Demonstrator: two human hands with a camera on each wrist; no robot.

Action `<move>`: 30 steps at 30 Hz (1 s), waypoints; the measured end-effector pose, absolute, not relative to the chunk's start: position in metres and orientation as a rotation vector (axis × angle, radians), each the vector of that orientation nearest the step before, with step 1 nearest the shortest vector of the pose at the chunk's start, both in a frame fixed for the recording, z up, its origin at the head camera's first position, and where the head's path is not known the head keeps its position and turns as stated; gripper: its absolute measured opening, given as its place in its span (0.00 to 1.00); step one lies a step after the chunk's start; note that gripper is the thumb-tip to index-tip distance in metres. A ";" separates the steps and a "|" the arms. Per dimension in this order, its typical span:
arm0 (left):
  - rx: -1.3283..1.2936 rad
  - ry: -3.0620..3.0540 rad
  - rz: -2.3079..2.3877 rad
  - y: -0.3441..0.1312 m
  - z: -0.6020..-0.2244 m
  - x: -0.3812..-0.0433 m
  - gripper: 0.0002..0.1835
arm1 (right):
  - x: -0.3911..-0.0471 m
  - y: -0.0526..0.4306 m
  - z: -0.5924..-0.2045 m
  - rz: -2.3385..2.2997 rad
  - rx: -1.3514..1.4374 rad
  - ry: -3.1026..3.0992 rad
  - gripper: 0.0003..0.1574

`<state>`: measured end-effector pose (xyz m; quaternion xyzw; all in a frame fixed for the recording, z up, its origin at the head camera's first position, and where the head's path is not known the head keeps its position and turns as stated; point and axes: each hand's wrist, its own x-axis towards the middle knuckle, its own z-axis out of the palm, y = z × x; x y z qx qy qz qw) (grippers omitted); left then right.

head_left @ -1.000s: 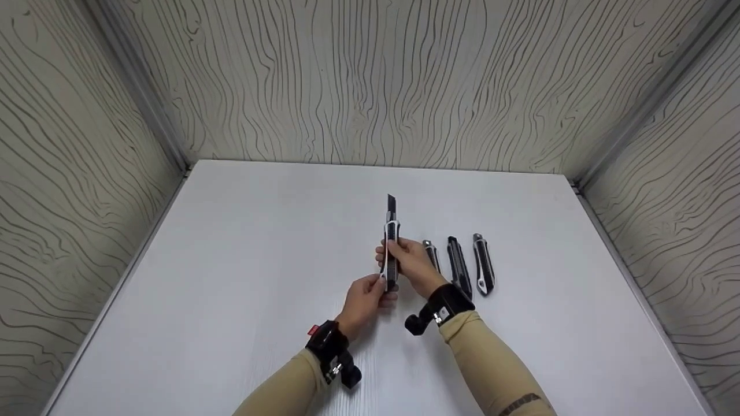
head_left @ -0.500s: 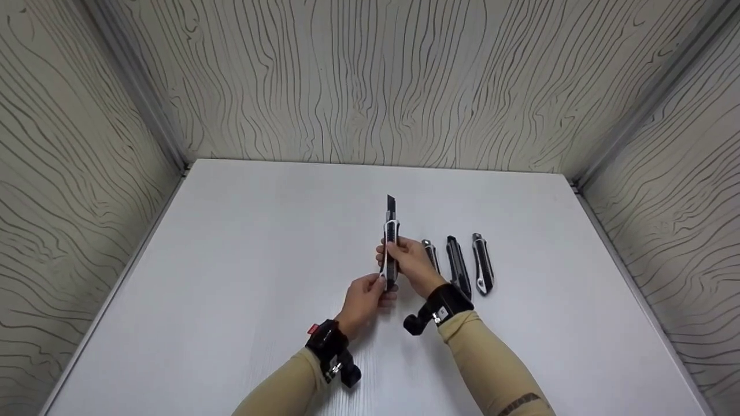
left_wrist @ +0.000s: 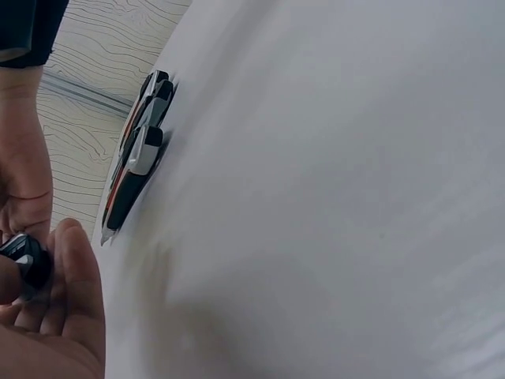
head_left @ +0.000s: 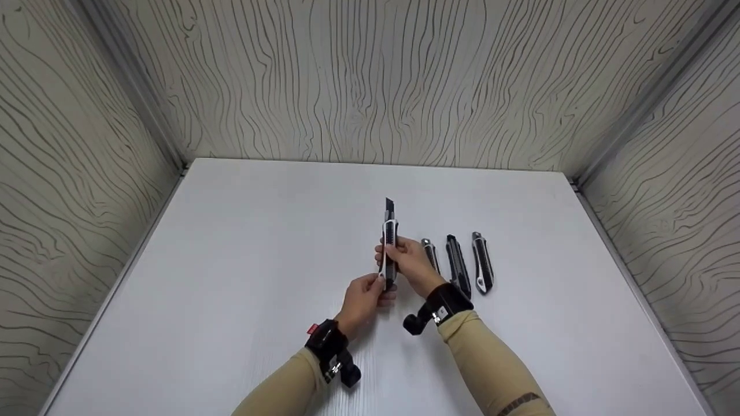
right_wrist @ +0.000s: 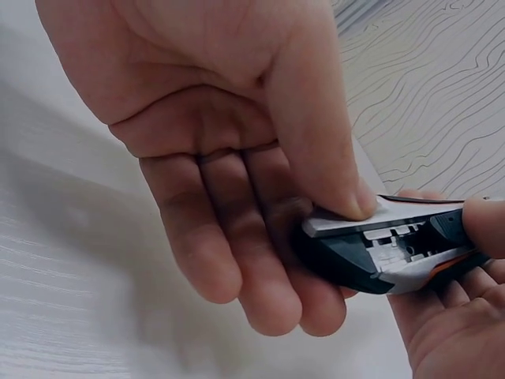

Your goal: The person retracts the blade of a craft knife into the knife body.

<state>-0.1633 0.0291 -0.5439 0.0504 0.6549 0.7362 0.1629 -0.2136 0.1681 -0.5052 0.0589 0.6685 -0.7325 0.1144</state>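
A white and black snap-off utility knife [head_left: 389, 251] is held upright over the table, its dark blade [head_left: 389, 207] out at the far end. My right hand [head_left: 411, 263] grips the middle of the handle, thumb on its face. Lower down, my left hand [head_left: 364, 297] pinches the handle's tail end between thumb and fingers. The right wrist view shows the left thumb [right_wrist: 319, 150] pressing the tail of the knife [right_wrist: 394, 245], and the right thumb [right_wrist: 483, 227] on the dark slider. From the left wrist, only the knife's tail [left_wrist: 30, 260] shows between the hands.
Three more utility knives lie on the white table [head_left: 260, 242] to the right: one [head_left: 431, 257] partly behind the right hand, a dark one [head_left: 458, 263], and a white and black one [head_left: 483, 263] farthest right. Wood-patterned walls [head_left: 358, 81] enclose the back and sides.
The blade has drawn slightly back into the handle, so less of it sticks out. The right thumb has slid a little toward the tail. Both hands otherwise stay in place.
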 end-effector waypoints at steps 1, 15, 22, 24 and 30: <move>0.142 1.860 2.106 0.029 -0.544 -0.163 0.17 | -0.213 0.168 -0.505 -2.147 0.170 1.961 0.19; 0.089 1.859 2.118 0.030 -0.543 -0.164 0.17 | -0.213 0.168 -0.504 -2.149 0.134 1.945 0.20; 0.100 1.860 2.118 0.029 -0.543 -0.164 0.17 | -0.214 0.167 -0.506 -2.143 0.118 1.948 0.22; 0.096 1.857 2.119 0.029 -0.543 -0.164 0.17 | -0.214 0.167 -0.506 -2.143 0.124 1.944 0.21; 0.111 1.852 2.125 0.029 -0.546 -0.165 0.17 | -0.214 0.167 -0.508 -2.096 0.126 1.982 0.22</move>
